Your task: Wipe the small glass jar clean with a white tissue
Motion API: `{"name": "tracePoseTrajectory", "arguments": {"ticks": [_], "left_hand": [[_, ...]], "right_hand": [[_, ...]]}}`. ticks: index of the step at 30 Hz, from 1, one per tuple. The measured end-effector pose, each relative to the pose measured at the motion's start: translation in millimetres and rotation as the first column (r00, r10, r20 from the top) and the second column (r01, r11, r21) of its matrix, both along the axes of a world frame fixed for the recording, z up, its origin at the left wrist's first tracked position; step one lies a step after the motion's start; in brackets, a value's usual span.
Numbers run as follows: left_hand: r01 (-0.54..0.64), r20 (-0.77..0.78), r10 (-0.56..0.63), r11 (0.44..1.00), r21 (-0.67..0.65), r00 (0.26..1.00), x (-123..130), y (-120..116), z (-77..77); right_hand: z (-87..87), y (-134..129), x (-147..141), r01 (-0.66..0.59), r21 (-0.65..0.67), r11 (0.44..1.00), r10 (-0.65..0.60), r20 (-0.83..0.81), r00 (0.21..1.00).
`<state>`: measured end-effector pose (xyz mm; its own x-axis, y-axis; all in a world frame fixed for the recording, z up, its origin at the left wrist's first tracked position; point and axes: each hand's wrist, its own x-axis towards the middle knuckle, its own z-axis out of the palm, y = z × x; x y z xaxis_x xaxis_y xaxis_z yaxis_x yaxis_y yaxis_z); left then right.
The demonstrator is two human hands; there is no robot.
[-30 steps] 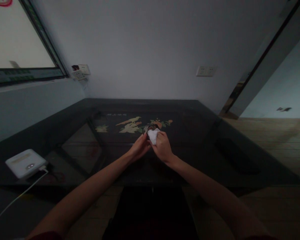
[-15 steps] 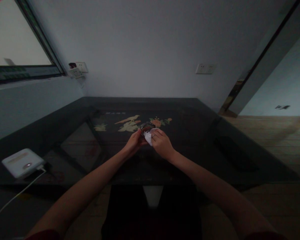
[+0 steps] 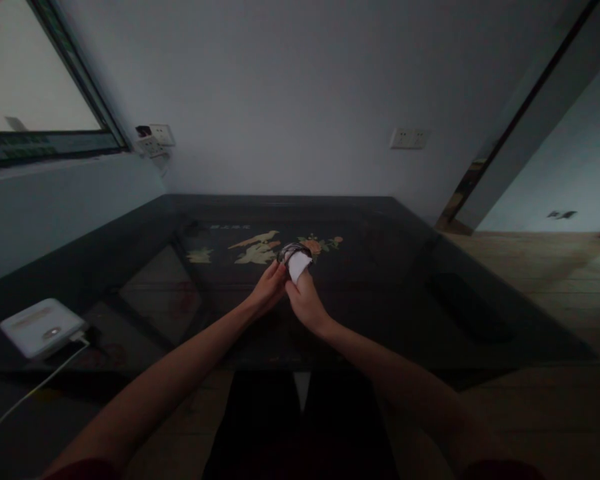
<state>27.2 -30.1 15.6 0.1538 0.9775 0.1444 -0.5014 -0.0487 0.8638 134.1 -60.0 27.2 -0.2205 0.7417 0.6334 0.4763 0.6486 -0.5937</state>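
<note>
Over the middle of the dark tabletop, my left hand [image 3: 269,285] grips a small dark, shiny thing with a rounded rim [image 3: 294,248]; its exact kind is too dim to make out. My right hand [image 3: 306,297] is closed around a white tissue or cloth [image 3: 299,265], pressing it against the near side of the rimmed thing. Both hands are close together, fingers partly hidden by the tissue and each other.
A white box-shaped device [image 3: 43,327] with a cable [image 3: 35,393] stands on the glossy table [image 3: 370,293] at the left. A long dark object [image 3: 467,307] lies at the right. Wall sockets [image 3: 409,138] sit behind the table.
My right hand has turned and shifted slightly left and down, its fingers now behind the tissue. More of the tissue shows against the rimmed thing. The left hand has barely moved.
</note>
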Motion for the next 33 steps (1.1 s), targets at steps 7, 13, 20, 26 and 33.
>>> {"name": "tracePoseTrajectory", "arguments": {"ticks": [7,13,20,26,33], "left_hand": [[-0.042,-0.021,0.041,0.999,-0.01,0.999,-3.0,-0.2,-0.5],[0.01,-0.048,-0.012,0.999,-0.034,0.999,-8.7,5.2,0.3],[0.045,-0.129,-0.053,0.997,-0.062,0.99,-11.5,5.7,3.0],[0.042,-0.145,-0.051,0.997,-0.063,0.988,-7.6,2.0,-0.7],[-0.016,-0.105,0.013,1.0,-0.024,0.994,-5.6,-1.5,-2.2]], "right_hand": [[3.6,-1.0,2.6,0.062,0.075,0.995,-0.08,0.266,0.961],[9.8,1.4,28.8,0.002,0.189,0.982,-0.102,0.523,0.846],[8.6,9.9,47.6,-0.096,0.413,0.906,-0.239,0.684,0.689],[8.6,-1.7,42.1,-0.002,0.26,0.966,-0.161,0.604,0.781],[1.1,-7.5,13.3,0.091,-0.075,0.993,-0.074,0.206,0.976]]}}
